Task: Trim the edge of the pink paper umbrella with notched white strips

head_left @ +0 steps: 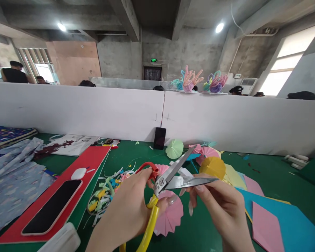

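My left hand (128, 201) is closed round a pair of scissors (161, 182) with one red and one yellow handle. Their blades are spread and point away to the right. A white strip (185, 171) shows between the blades. My right hand (220, 203) has its fingers pinched together at the lower blade's tip; what they hold is hidden. Below the blades is a pleated pink paper umbrella (170, 217), partly behind my left fingers. Beyond the blades lie a pale green paper umbrella (174, 149), another pink one (206, 154) and a round yellow paper piece (213, 167).
Colourful paper scraps (105, 194) lie left of my hands. A phone (54, 206) rests on a red board (91, 157); another phone (160, 138) leans against the white partition (107, 108). Blue paper (291, 220) and pink paper (267, 224) lie right. People are visible beyond the partition.
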Demonstrator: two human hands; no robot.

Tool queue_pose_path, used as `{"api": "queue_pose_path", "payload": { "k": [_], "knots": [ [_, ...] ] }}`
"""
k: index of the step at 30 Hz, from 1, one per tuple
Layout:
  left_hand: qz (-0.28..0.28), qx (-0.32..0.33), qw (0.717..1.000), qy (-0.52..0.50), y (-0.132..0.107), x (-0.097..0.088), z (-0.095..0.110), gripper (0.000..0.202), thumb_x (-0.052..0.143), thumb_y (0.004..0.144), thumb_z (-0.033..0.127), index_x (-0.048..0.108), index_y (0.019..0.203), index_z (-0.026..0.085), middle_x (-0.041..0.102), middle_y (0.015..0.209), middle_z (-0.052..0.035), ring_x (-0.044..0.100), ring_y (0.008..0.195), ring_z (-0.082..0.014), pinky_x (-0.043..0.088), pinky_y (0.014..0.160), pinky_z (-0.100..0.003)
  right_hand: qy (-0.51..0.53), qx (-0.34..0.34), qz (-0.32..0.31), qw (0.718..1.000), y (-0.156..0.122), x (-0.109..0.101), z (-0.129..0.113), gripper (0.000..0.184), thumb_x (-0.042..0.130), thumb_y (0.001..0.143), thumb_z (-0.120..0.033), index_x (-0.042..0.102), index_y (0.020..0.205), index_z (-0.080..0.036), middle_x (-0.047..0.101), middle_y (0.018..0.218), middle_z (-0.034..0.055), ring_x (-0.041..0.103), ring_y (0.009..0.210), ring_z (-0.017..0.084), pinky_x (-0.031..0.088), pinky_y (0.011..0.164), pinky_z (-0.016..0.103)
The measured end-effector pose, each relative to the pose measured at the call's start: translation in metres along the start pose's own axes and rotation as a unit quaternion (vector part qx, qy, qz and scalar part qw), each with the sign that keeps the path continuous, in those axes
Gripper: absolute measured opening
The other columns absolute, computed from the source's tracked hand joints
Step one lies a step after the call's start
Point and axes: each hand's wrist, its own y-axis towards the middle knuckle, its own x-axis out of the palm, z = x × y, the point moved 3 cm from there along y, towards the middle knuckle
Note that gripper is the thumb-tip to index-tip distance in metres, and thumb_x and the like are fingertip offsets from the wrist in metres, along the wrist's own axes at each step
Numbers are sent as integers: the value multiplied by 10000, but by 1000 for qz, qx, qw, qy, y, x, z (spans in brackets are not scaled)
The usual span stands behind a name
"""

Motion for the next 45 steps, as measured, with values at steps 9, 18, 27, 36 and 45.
{"api": "queue_pose_path", "payload": {
  "k": [9,18,27,36,45],
  "knots": [
    [8,2,1000,-12,-2,-3,6,326,646,671,257,627,996,270,663,1010,-75,626,888,-294,481,655,-314,-103,-20,-50,993,1,-1,-7,202,542,896,-155,684,799,-261,597,545,-25,557,447,121,441,437,221],
    [-11,15,999,42,-3,-3,9,126,584,700,243,548,821,253,638,917,-43,611,861,-268,439,599,-285,-150,-23,-69,986,1,-2,-5,220,525,906,-177,623,716,-229,625,564,-9,540,445,116,416,441,227],
    [8,40,999,30,0,-4,10,91,589,716,268,530,778,238,624,794,-19,576,689,-214,397,576,-277,-161,-15,-82,983,2,0,-7,223,520,915,-188,656,746,-241,608,525,-20,545,442,118,409,445,226],
    [-59,-33,996,60,-3,-11,24,243,507,800,430,597,820,205,622,772,-31,550,645,-184,344,527,-250,-138,-22,-78,987,1,-3,-9,202,525,909,-151,690,926,-267,629,585,-29,557,456,98,449,465,197],
    [-89,-71,993,25,-3,-10,14,235,516,803,431,542,741,206,532,636,23,444,537,-129,258,447,-215,-137,-32,-75,987,-1,-5,-6,253,513,915,-128,649,1021,-314,661,674,-37,571,465,81,470,491,194]
  ]
}}
